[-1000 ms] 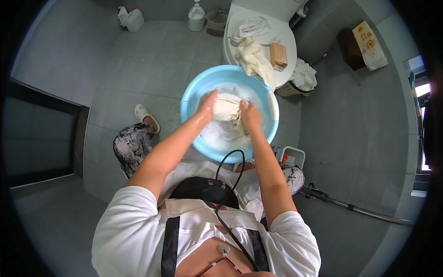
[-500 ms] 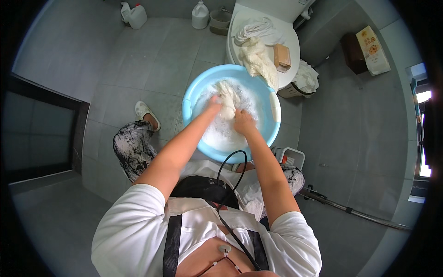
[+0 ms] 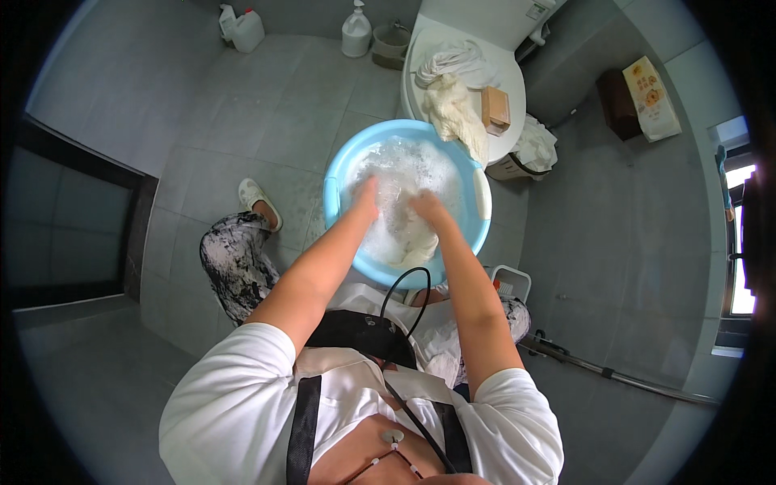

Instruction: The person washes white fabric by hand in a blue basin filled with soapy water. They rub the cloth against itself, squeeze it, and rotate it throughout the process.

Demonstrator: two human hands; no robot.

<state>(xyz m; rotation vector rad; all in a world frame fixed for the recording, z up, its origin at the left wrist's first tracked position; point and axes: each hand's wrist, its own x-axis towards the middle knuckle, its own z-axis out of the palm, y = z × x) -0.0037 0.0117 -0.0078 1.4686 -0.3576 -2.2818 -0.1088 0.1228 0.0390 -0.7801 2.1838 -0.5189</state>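
Note:
A light blue basin [image 3: 332,190] holds cloudy, sudsy water [image 3: 396,153]. Both my hands are dipped into it, my left hand [image 3: 368,194] on the left side and my right hand [image 3: 426,204] right of the middle. Foam and water cover the left fingers, and motion smears the right ones, so their grip is hidden. Below my right hand, toward the near rim, a wet cream cloth [image 3: 419,246] lies partly under the suds. A cream knitted garment [image 3: 454,113] hangs from the toilet lid down to the basin's right rim.
On the toilet lid [image 3: 505,73] rest a white cloth [image 3: 461,63] and a small brown box [image 3: 495,111]. A filled waste bin [image 3: 533,149] stands beside it. White jugs [image 3: 356,32] and a bucket [image 3: 391,44] are by the far wall. A black cable [image 3: 389,293] loops before me.
The cream cloth, earlier bunched between my hands in the basin's middle, is now lower and nearer me in the water. My left hand has shifted slightly nearer me.

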